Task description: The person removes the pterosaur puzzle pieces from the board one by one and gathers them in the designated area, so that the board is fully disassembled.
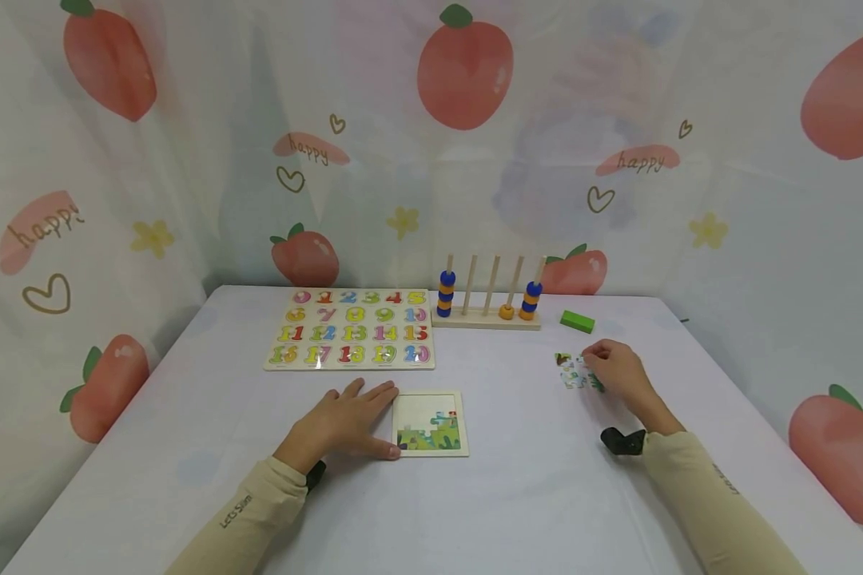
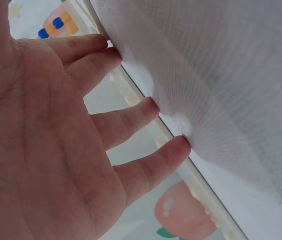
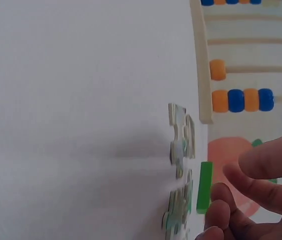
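My left hand (image 1: 348,419) lies on the white cloth with fingers spread, its thumb and index fingertip at the left edge of a square jigsaw tray (image 1: 429,393). The lower part of the tray holds joined pieces (image 1: 427,435) in a green scene; its upper part shows bare. In the left wrist view, the palm and straight fingers (image 2: 126,125) fill the left side. My right hand (image 1: 621,374) is over loose jigsaw pieces (image 1: 570,377), its fingers loosely bent. In the right wrist view, the thumb and fingertips hover beside the pieces (image 3: 178,150), with nothing visible between them.
A number puzzle board (image 1: 348,329) lies behind my left hand. To its right stands a wooden bead counter (image 1: 485,319) with upright pegs and blue and orange beads. A green block (image 1: 578,322) rests behind the loose pieces. A printed curtain (image 1: 467,184) hangs behind the table.
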The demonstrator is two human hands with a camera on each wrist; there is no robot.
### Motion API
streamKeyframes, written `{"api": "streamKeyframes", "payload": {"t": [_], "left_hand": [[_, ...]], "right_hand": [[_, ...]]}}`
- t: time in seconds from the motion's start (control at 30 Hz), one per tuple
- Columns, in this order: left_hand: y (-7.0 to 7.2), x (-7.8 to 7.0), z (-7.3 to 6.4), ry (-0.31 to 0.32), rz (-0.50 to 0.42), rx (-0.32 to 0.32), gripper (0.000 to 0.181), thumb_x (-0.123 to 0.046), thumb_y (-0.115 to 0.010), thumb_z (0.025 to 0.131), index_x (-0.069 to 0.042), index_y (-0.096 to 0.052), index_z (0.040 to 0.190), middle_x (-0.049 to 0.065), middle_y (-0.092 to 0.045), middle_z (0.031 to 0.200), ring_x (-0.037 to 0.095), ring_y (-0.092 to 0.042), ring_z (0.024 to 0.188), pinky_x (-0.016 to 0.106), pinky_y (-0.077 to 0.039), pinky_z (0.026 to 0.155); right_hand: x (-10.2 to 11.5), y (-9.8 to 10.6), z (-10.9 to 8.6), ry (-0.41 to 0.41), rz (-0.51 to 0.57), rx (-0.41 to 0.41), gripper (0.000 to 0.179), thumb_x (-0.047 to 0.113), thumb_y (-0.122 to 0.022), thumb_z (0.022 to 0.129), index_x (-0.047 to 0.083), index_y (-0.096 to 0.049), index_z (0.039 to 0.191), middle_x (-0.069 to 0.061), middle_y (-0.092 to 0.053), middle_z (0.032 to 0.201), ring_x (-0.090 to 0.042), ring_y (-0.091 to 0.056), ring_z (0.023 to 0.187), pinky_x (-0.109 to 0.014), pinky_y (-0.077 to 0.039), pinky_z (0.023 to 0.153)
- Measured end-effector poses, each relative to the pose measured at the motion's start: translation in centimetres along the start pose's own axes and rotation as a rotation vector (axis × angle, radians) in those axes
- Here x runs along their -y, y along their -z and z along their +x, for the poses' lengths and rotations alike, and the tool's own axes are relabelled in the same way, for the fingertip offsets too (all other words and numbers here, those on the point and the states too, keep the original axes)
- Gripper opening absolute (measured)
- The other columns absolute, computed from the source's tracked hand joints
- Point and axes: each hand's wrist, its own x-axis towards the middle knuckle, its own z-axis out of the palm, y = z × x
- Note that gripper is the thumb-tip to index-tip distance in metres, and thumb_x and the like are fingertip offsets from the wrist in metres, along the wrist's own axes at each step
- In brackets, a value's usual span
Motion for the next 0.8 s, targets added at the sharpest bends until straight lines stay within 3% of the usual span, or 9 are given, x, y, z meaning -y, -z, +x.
{"api": "streamKeyframes", "payload": {"t": [0.33, 0.53, 0.8], "left_hand": [[-0.1, 0.1, 0.1, -0.003, 0.011, -0.003, 0.103, -0.061, -0.086, 0.084, -0.018, -0.041, 0.166, 0.0, -0.036, 0.172, 0.042, -0.024, 0.159, 0.069, -0.027, 0.122], [-0.2, 0.1, 0.0, -0.009, -0.005, -0.001, 0.102, -0.059, -0.087, 0.084, -0.017, -0.042, 0.166, 0.0, -0.036, 0.172, 0.042, -0.024, 0.159, 0.069, -0.026, 0.122], [0.0, 0.0, -0.1, -0.013, 0.003, -0.008, 0.101, -0.059, -0.086, 0.085, -0.017, -0.042, 0.166, 0.0, -0.036, 0.172, 0.042, -0.025, 0.159, 0.068, -0.026, 0.122]], "right_hand": [[3.0, -1.9, -0.8, 0.137, -0.028, 0.046, 0.031, 0.018, -0.055, 0.11, -0.008, -0.065, 0.124, -0.022, -0.07, 0.113, -0.033, -0.062, 0.1, -0.038, -0.053, 0.078], [4.6, -3.4, -1.5, 0.194, -0.018, 0.092, 0.028, 0.016, -0.058, 0.109, -0.007, -0.066, 0.123, -0.018, -0.07, 0.111, -0.032, -0.062, 0.099, -0.042, -0.056, 0.084], [6.5, -5.2, -2.3, 0.24, -0.003, 0.134, 0.023, 0.014, -0.062, 0.108, -0.004, -0.068, 0.121, -0.013, -0.069, 0.106, -0.028, -0.059, 0.095, -0.039, -0.055, 0.082]]}}
